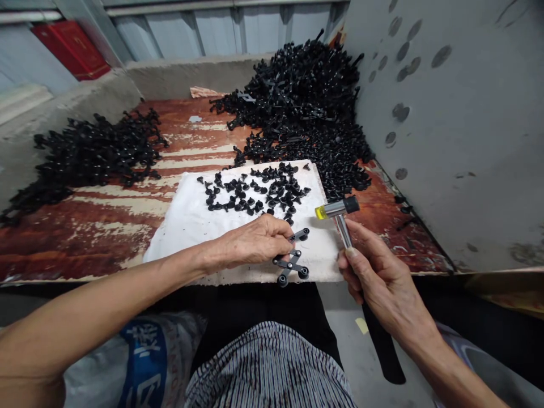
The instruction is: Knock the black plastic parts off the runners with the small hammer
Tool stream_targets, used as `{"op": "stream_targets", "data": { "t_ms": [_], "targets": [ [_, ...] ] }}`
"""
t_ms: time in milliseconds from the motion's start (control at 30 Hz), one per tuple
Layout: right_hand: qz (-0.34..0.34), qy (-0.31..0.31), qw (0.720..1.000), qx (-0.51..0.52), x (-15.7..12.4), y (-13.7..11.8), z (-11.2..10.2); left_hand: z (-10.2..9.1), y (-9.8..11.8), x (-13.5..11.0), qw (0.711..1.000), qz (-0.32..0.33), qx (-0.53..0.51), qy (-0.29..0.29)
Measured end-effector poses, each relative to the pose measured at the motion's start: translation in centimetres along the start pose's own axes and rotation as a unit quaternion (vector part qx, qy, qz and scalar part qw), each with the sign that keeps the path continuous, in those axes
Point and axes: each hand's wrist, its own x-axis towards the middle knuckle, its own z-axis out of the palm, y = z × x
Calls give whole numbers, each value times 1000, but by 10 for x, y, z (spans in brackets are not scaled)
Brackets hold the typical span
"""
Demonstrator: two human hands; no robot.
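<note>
We find the left hand (255, 242) low over the pad (187, 226), fingers together and curled down, tips on a black plastic runner (291, 262), a branched piece with round knobs at its ends; whether the hand pinches it or only presses, we cannot tell, the thumb being hidden. The runner lies at the pad's near edge, its lower end just over the edge. The right hand (382, 277) is closed round the steel handle of a mallet (338, 209), which has one yellow tip and one black, and is held up beside the runner, not touching it. Loose parts (250, 195) lie scattered on the pad beyond the left hand. Black heaps (297, 96) sit behind on a peeling red board (85, 243), against a grey metal wall (446, 130)
</note>
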Motion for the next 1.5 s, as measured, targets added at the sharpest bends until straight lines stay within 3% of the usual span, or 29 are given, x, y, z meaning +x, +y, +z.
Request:
{"op": "stream_targets", "data": {
  "t_ms": [233, 400, 600, 767, 900, 933, 1067, 1100, 1200, 1333, 1433, 1500],
  "targets": [
    [-11, 0, 1000, -13, -1, 2, -1, 0, -2, 4, 998, 13, 57, 16],
    [-76, -4, 992, -102, 0, 3, -5, -1, -5, 7, 996, 16, 83, 27],
    [-254, -16, 932, -259, -16, -21, -10, -6, -10, 10, 996, 38, 78, 17],
    [-351, 44, 886, -301, -23, -31, -12, -9, -13, 13, 995, 50, 86, 16],
    [-372, -79, 845, -376, -13, -30, -14, -9, -17, 14, 995, 57, 78, 15],
    [-366, -79, 848, -376, -13, -31, -14, -9, -17, 14, 996, 54, 74, 16],
    [-377, 60, 865, -325, -17, -33, -12, -9, -17, 12, 996, 47, 69, 12],
    [-368, 52, 867, -333, -17, -31, -12, -9, -17, 12, 996, 49, 68, 11],
    [-354, -52, 866, -350, -17, -22, -14, -9, -16, 12, 997, 48, 66, 11],
    [-317, -12, 891, -326, -18, -17, -18, -9, -18, 14, 996, 39, 79, 11],
    [-275, -56, 905, -321, -16, -21, -16, -10, -19, 13, 995, 57, 79, 7],
    [-225, -43, 929, -291, -12, -27, -11, -8, -17, 11, 994, 63, 89, 11]
  ]
}}
